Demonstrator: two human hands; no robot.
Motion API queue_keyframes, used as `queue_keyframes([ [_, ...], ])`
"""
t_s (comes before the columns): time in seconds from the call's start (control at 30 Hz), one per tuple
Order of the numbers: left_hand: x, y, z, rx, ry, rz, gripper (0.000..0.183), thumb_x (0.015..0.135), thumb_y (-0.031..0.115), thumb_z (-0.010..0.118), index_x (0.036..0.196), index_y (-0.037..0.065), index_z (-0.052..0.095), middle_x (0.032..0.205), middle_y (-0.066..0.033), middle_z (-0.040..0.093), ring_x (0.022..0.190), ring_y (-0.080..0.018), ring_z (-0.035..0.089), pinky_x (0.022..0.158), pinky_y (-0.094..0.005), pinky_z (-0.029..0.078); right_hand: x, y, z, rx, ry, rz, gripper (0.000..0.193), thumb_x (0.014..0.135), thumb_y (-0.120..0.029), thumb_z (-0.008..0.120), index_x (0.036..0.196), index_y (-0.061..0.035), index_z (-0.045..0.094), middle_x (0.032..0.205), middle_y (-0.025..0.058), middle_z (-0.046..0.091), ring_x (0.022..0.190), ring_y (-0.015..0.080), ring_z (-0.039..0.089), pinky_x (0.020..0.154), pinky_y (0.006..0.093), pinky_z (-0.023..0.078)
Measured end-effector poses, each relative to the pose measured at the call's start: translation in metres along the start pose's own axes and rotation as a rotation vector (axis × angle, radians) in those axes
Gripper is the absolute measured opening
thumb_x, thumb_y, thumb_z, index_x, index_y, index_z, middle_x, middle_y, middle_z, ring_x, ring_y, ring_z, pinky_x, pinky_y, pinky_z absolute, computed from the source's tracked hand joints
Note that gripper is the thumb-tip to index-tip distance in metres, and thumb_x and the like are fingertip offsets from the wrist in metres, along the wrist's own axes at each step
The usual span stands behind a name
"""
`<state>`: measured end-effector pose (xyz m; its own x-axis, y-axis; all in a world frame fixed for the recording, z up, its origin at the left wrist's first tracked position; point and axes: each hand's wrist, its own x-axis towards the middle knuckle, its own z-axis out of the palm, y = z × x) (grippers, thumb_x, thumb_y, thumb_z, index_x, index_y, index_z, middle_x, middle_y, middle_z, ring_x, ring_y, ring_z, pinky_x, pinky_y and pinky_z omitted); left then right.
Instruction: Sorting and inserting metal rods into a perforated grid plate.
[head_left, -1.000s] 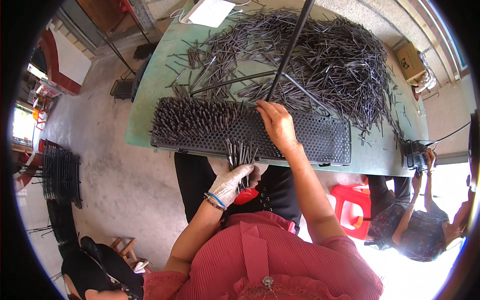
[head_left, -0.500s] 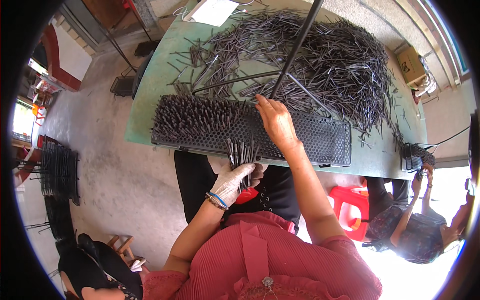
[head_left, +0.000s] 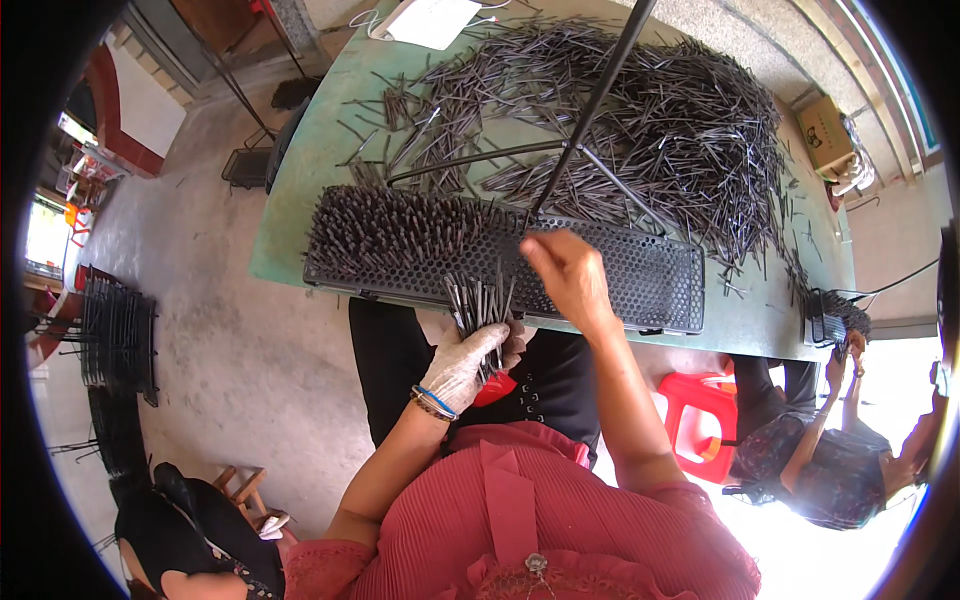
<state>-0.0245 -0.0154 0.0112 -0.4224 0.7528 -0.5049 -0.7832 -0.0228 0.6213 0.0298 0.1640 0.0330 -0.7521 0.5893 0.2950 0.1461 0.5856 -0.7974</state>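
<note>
Green counter [head_left: 288,225] under the black tray [head_left: 650,275]. At the tray's near edge, your left hand [head_left: 466,362] clamps its fingers around sticks [head_left: 476,305]; over the tray, your right hand [head_left: 574,280] curls, its grip indiscernible.

Room lies over the tray [head_left: 650,270] at right, but a pole [head_left: 599,95] blocks behind.

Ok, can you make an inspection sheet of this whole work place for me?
Surface: green tabletop
Job's things: black perforated panel, left part packed with upright black sticks
Clutter: loose black sticks heaped beyond the panel; flat white item
Hands: gloved left hand grips a bundle of black sticks; bare right hand over the panel, contents unclear
Cables: white cord beside the flat white item
Surroundings: red plastic stool, cardboard box, co-worker, another person
</note>
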Motion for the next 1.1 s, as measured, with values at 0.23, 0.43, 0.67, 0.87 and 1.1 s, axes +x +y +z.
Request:
queue_keyframes([
  [0.23,0.000,0.002,0.006,0.059,-0.026,0.035,0.023,0.091,0.011,0.058,0.112,0.000,0.058,0.095,-0.0102,0.069,0.079,-0.0197,0.069,0.066,-0.0312,0.057,-0.026,0.001,0.004,0.372,-0.263,0.390,0.027,0.084,-0.021,0.073,0.089,0.0052,0.069,0.075,0.0072,0.068,0.065,0.0094,0.061,0.059,0.0248,0.049],
  [0.43,-0.001,0.001,0.005,0.060,0.018,0.020,0.023,0.091,0.010,0.058,0.112,0.001,0.058,0.095,-0.0103,0.069,0.078,-0.0192,0.069,0.065,-0.0309,0.057,-0.016,-0.001,-0.003,0.479,-0.233,0.464,0.023,0.086,-0.017,0.071,0.093,0.0048,0.067,0.073,0.0030,0.066,0.066,0.0062,0.058,0.058,0.0221,0.047],
  [0.67,0.001,-0.002,0.000,0.035,0.036,-0.016,0.018,0.090,0.008,0.060,0.107,0.003,0.059,0.092,-0.0108,0.068,0.075,-0.0186,0.068,0.065,-0.0307,0.057,0.020,0.000,0.002,0.419,0.169,0.190,0.018,0.088,-0.013,0.069,0.095,0.0032,0.066,0.078,0.0040,0.067,0.069,0.0070,0.059,0.063,0.0228,0.047],
  [0.87,0.002,-0.003,-0.004,0.014,0.012,-0.031,0.019,0.090,0.009,0.060,0.108,0.003,0.058,0.092,-0.0111,0.068,0.075,-0.0189,0.068,0.065,-0.0306,0.057,0.037,0.008,0.020,0.133,0.260,-0.035,0.015,0.084,-0.010,0.070,0.094,0.0006,0.066,0.080,0.0100,0.067,0.065,0.0156,0.062,0.064,0.0280,0.050],
  [1.1,0.003,-0.002,-0.005,-0.008,0.007,-0.048,0.027,0.088,0.008,0.061,0.113,0.000,0.056,0.095,-0.0136,0.067,0.075,-0.0196,0.067,0.066,-0.0304,0.057,0.039,0.007,0.032,0.030,0.208,-0.152,0.014,0.083,-0.007,0.071,0.094,-0.0001,0.066,0.083,0.0099,0.068,0.068,0.0168,0.065,0.065,0.0282,0.051],
])
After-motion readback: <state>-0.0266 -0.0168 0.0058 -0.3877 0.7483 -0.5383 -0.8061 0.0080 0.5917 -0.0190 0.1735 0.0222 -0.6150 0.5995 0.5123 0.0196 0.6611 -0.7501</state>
